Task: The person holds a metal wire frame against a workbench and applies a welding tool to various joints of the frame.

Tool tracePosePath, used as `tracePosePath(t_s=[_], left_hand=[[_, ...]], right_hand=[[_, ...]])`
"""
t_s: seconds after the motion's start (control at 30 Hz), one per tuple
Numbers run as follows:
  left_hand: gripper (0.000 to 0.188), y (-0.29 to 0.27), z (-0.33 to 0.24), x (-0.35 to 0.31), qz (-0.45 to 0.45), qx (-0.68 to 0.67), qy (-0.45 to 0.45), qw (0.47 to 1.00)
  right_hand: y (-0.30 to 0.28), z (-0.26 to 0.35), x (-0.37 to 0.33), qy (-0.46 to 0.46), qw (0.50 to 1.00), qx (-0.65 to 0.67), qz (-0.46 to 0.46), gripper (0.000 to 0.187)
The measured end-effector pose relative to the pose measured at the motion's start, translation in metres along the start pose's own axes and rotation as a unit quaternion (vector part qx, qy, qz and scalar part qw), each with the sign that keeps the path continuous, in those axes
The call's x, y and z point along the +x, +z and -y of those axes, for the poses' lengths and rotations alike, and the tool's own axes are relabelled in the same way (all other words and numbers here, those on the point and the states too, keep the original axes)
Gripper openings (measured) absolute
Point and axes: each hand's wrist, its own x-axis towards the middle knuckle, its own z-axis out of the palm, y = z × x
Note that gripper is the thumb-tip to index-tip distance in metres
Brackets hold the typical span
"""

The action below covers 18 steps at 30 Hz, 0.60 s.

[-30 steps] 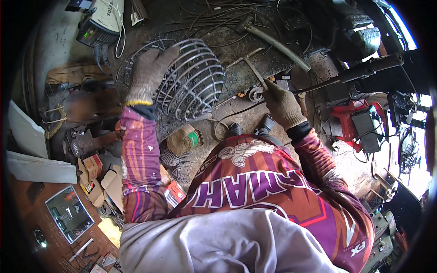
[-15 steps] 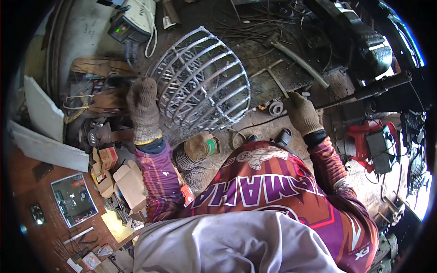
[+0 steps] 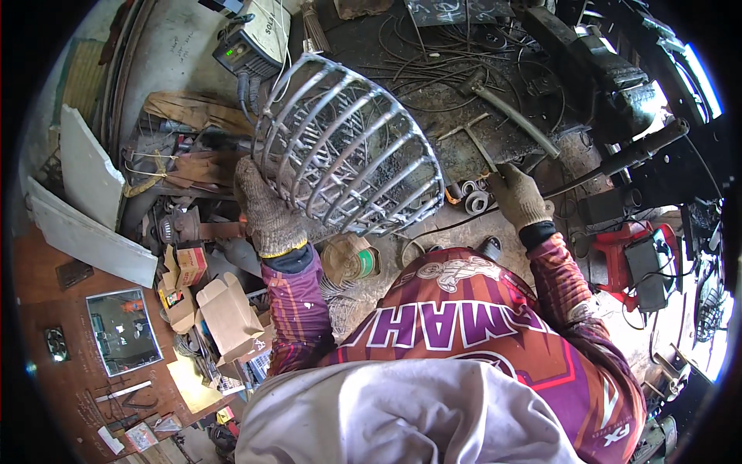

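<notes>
A rounded cage of welded metal bars [image 3: 360, 147] stands tilted in front of me, with a tangle of thinner rods or mesh visible through its bars. My left hand [image 3: 267, 210], in a knitted work glove, grips the cage's near left side; some fingertips are hidden. To the right, my gloved right hand [image 3: 516, 197] is closed round the handle of a T-shaped chipping hammer [image 3: 477, 140]. The hammer's head points away from me, apart from the cage. Beside that hand lies a small ring-shaped metal piece [image 3: 477, 203].
A welding machine [image 3: 253, 42] stands at the far left. A long-handled hammer [image 3: 516, 121] and loose cables lie beyond my right hand. Open cardboard boxes [image 3: 227, 315] sit at the left, near a brown board [image 3: 69, 332]. A red machine [image 3: 618, 251] stands at the right.
The cage has turned and tipped, its far top going left and its right end going right. My left hand has come nearer and to the right with it. The right hand keeps its hold.
</notes>
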Motion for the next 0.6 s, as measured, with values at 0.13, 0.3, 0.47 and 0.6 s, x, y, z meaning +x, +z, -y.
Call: tracePosePath(t_s=[0.13, 0.3, 0.47, 0.6], left_hand=[[0.046, -0.014, 0.005, 0.002, 0.050, -0.062, -0.067, 0.995], [0.045, -0.011, 0.003, -0.009, 0.183, -0.283, -0.119, 0.934], [0.045, 0.001, -0.001, -0.013, 0.116, -0.236, -0.129, 0.956], [0.046, -0.016, 0.008, -0.013, 0.321, -0.355, -0.131, 0.868]], right_hand=[[-0.005, 0.007, -0.004, 0.004, 1.000, -0.016, -0.003, 0.037], [-0.006, 0.008, -0.005, 0.007, 1.000, -0.006, 0.003, 0.037], [-0.006, 0.008, -0.005, 0.008, 1.000, -0.011, 0.008, 0.038], [-0.004, 0.006, -0.005, -0.002, 1.000, -0.016, 0.006, 0.037]])
